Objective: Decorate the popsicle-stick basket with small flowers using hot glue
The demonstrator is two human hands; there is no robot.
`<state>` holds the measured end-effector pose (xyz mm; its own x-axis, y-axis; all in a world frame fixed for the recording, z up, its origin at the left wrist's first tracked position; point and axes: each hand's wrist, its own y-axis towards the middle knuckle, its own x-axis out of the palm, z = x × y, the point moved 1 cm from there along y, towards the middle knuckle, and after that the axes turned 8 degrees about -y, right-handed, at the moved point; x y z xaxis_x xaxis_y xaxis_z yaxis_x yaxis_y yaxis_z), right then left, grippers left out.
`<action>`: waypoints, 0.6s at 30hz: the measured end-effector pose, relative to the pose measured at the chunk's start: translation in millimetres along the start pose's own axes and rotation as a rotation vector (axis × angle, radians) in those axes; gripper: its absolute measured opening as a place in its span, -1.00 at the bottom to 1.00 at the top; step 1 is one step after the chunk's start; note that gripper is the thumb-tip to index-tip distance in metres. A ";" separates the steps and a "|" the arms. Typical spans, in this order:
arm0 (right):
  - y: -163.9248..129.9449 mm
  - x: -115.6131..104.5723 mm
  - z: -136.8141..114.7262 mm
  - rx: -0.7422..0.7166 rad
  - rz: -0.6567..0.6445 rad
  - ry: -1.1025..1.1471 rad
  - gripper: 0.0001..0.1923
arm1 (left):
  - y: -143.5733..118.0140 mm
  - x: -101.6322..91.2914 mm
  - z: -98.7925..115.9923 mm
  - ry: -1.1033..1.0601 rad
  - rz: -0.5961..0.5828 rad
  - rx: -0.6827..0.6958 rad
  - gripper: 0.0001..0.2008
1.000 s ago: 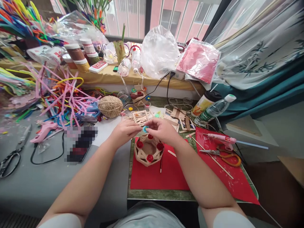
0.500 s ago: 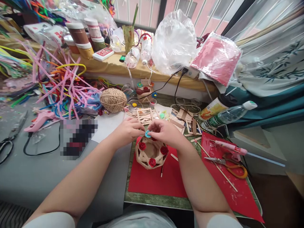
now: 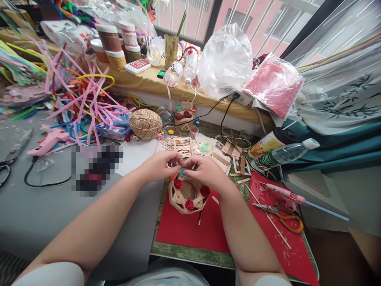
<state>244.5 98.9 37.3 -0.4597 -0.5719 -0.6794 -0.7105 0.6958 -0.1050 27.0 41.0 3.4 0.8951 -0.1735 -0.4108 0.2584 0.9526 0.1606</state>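
The blue flower (image 3: 182, 172), pinched by left hand (image 3: 162, 165) and right hand (image 3: 205, 171), might slip off the stick basket (image 3: 188, 194), maybe.

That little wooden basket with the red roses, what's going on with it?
A person is working on the stick basket, which sits on a red sheet. The left hand and right hand meet over its far rim, pinching a small blue flower between them. Three red roses are on the rim. A glue gun and scissors lie to the right.

Blue flower (image 3: 182, 172) mostly hidden by fingers; scissors (image 3: 6, 161) cut off.
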 end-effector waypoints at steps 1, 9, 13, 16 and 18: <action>0.1 0.1 0.0 0.011 -0.005 0.008 -0.90 | 0.4 -0.3 0.9 -0.044 -0.013 -0.036 -0.86; 1.3 -8.3 4.8 -0.061 -0.113 0.039 -0.83 | 3.5 0.2 -2.7 -0.136 -0.123 -0.183 -0.66; 1.7 -6.5 15.4 0.053 -0.165 0.167 -0.76 | 2.7 2.1 -5.2 -0.142 -0.159 -0.196 -0.66; 2.8 -6.9 22.2 0.090 -0.171 0.200 -0.72 | 2.5 2.8 -6.5 -0.167 -0.181 -0.224 -0.65; 3.1 -9.9 23.6 0.086 -0.116 0.185 -0.70 | 2.7 3.0 -7.7 -0.158 -0.181 -0.246 -0.65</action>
<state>259.5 116.9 26.5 -0.4728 -0.7148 -0.5153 -0.7200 0.6505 -0.2418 27.5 45.1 -4.3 0.8927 -0.3639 -0.2658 0.3404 0.9311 -0.1312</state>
